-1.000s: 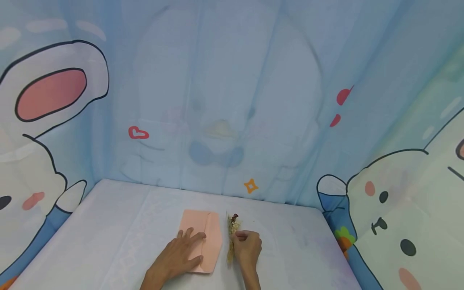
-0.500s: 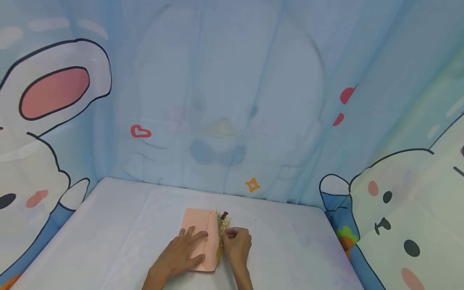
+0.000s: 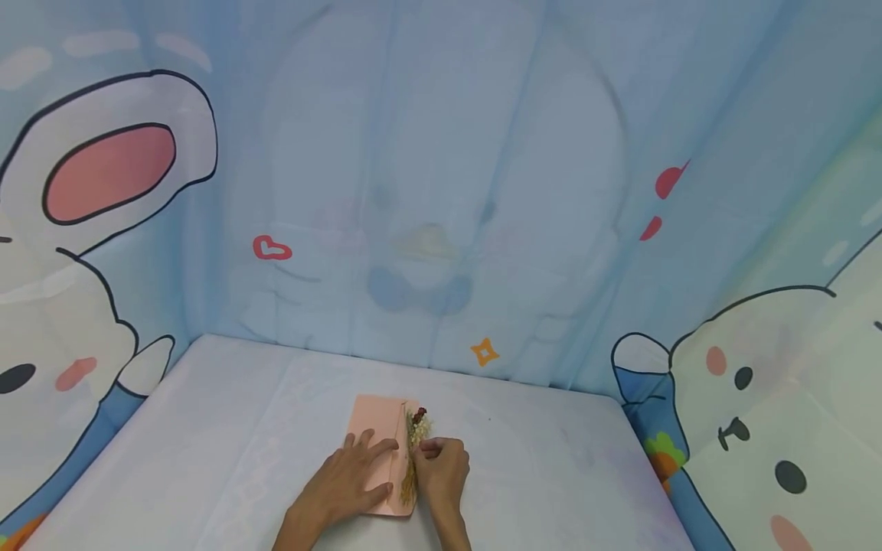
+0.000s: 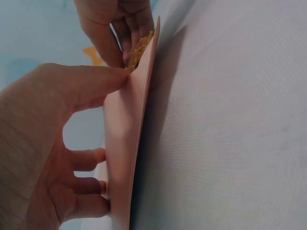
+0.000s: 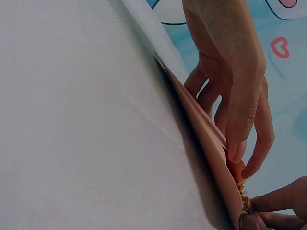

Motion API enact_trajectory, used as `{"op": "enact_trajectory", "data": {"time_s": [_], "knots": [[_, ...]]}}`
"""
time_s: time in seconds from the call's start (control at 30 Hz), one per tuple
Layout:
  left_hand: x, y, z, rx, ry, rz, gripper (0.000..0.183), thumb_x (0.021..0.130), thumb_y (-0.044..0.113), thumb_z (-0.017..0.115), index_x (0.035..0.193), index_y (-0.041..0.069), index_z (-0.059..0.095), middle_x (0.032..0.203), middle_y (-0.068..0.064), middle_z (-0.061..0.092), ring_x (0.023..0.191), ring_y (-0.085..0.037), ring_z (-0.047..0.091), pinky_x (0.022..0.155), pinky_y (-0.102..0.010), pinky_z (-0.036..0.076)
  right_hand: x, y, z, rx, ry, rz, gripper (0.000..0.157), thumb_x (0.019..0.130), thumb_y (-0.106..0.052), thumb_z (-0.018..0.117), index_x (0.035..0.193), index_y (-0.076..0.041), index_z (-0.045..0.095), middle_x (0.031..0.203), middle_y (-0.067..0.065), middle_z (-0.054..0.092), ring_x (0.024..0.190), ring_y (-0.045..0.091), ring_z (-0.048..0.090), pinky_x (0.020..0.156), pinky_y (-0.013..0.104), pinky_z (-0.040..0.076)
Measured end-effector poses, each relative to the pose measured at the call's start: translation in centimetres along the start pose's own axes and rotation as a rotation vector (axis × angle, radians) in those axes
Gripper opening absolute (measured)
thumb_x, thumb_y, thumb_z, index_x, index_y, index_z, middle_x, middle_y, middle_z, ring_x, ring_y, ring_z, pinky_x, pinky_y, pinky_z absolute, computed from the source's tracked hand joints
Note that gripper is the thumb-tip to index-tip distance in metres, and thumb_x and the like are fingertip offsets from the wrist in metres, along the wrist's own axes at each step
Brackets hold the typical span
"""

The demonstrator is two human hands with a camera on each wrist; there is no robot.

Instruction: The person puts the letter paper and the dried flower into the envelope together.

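Observation:
A pink paper envelope (image 3: 377, 414) lies on the white-covered table, its flap side up. My left hand (image 3: 347, 480) rests on it with the fingers spread; the thumb touches the paper near the flap's edge in the left wrist view. A small bunch of dried flowers (image 3: 419, 426), dark red and cream heads on straw-coloured stems, lies along the envelope's right side, over the flap. Between thumb and fingertips my right hand (image 3: 443, 468) pinches the bunch. In the right wrist view the flowers (image 5: 245, 202) are mostly hidden by the envelope and fingers.
White cloth covers the table (image 3: 551, 459) around the envelope. A blue curtain (image 3: 427, 153) printed with white cartoon animals hangs along the back and both sides.
My right hand has moved left with the dried flowers, from the table beside the envelope onto its right flap. My left hand has stayed on the envelope.

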State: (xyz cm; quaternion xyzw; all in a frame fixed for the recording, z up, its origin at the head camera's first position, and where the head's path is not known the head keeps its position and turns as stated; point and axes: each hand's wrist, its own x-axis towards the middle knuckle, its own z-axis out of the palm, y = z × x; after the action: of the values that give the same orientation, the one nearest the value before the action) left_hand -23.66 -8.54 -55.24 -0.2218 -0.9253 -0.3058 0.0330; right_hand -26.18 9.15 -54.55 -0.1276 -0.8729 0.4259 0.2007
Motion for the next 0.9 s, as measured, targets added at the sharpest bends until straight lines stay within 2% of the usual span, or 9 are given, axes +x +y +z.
{"op": "enact_trajectory", "data": {"time_s": [0.23,0.4,0.57,0.77,0.9], "knots": [[-0.3,0.2,-0.2,-0.011,-0.013,-0.033,0.057,0.096,0.047,0.061,0.148,0.032,0.046,0.158,-0.024,0.04,0.141,-0.06,0.035,0.105,-0.069,0.041,0.0,0.5,0.4,0.013,-0.008,-0.005,0.009,0.075,-0.002,0.082,0.07,-0.005,0.075,0.06,0.004,0.069,0.05,0.01,0.06,0.046,0.021,0.048],[-0.4,0.2,-0.1,0.01,-0.003,-0.024,0.056,0.097,0.049,0.059,0.149,0.032,0.045,0.157,-0.024,0.04,0.14,-0.061,0.036,0.105,-0.066,0.043,0.2,0.5,0.7,0.003,-0.016,0.01,0.008,0.075,-0.003,0.083,0.072,-0.005,0.076,0.061,0.004,0.069,0.05,0.009,0.06,0.046,0.021,0.049],[-0.4,0.1,0.0,0.048,0.02,-0.005,0.057,0.096,0.049,0.06,0.148,0.032,0.046,0.155,-0.024,0.043,0.137,-0.061,0.039,0.102,-0.065,0.046,0.1,0.3,0.9,0.012,-0.027,-0.023,0.007,0.075,-0.002,0.083,0.072,-0.004,0.077,0.06,0.004,0.069,0.051,0.009,0.06,0.047,0.022,0.05],[-0.3,-0.1,0.2,0.085,0.035,0.011,0.057,0.094,0.048,0.062,0.147,0.031,0.047,0.153,-0.025,0.045,0.135,-0.06,0.043,0.099,-0.062,0.05,-0.1,-0.1,1.2,0.044,-0.093,-0.011,0.006,0.076,-0.002,0.083,0.074,-0.003,0.077,0.062,0.004,0.071,0.052,0.009,0.062,0.048,0.02,0.051],[-0.6,-0.1,0.0,0.072,0.027,-0.005,0.057,0.097,0.049,0.06,0.15,0.033,0.044,0.156,-0.022,0.042,0.137,-0.059,0.042,0.102,-0.062,0.048,-0.2,-0.2,1.5,0.097,-0.154,-0.01,0.006,0.077,-0.004,0.083,0.075,-0.003,0.077,0.063,0.006,0.071,0.052,0.01,0.064,0.047,0.019,0.051]]}}
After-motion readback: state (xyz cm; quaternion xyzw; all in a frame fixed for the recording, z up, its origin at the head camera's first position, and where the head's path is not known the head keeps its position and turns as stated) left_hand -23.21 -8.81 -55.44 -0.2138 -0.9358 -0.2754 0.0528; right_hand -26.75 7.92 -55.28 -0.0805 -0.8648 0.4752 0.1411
